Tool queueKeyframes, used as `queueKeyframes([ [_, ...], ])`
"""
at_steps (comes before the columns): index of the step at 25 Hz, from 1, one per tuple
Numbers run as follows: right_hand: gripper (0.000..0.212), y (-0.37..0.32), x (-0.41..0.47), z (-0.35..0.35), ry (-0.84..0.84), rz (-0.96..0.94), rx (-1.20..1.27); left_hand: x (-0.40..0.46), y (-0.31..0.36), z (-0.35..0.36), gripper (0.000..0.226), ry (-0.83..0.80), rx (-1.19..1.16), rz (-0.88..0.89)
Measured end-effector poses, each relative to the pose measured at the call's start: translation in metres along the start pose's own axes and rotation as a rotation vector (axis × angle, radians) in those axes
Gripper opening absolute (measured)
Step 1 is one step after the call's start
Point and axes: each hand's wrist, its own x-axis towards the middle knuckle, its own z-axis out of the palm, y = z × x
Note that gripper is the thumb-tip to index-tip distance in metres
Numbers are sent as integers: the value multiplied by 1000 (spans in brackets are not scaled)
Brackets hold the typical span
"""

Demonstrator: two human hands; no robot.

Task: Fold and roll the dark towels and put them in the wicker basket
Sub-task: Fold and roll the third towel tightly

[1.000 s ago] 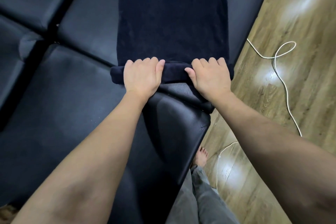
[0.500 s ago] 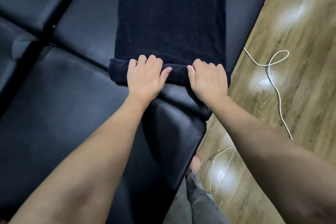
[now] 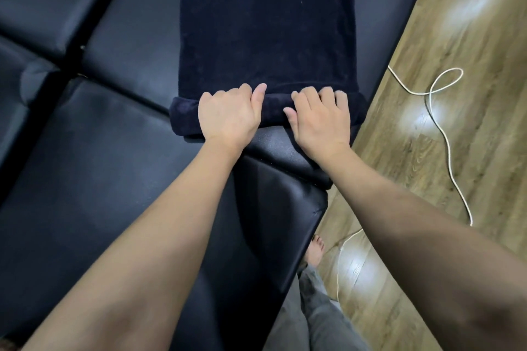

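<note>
Both your forearms reach forward from the bottom corners of the view and converge toward the middle, wrists roughly level with each other. Your left hand (image 3: 228, 114) lies palm-down on the rolled end of the dark towel (image 3: 268, 20), knuckles raised and fingers curled over the far side of the roll, thumb lying along the top toward your other hand. Your right hand (image 3: 320, 120) sits just beside it at about 3 o'clock, also palm-down, fingers bent over the roll and thumb stretched toward 9 o'clock against the cloth. So both hands are closed around the roll, gripping it, with a short stretch of towel showing between them.

The roll lies crosswise near the centre of the view, its ends sticking out past each hand. From it the unrolled part of the towel runs flat and straight toward 12 o'clock, out of the top edge. It all lies on a black padded couch (image 3: 94, 179), near the cushion's right edge.

At 3 o'clock is a wooden floor (image 3: 470, 23) with a white cord (image 3: 439, 128) looping across it. Toward 5 o'clock your bare foot (image 3: 315, 249) and grey trouser leg (image 3: 322, 310) show beside the couch corner.
</note>
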Motion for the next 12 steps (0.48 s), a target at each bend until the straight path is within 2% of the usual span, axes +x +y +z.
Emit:
queueKeyframes([
  [5, 39, 2, 32, -1, -42, 40, -36, -25, 4, 18, 45, 241, -4, 166],
  [10, 44, 2, 43, -2, -87, 41, 41, -3, -5, 15, 54, 250, 53, 160],
  [12, 45, 5, 54, -4, -192, 17, 67, 0, -3, 15, 54, 249, 60, 160],
])
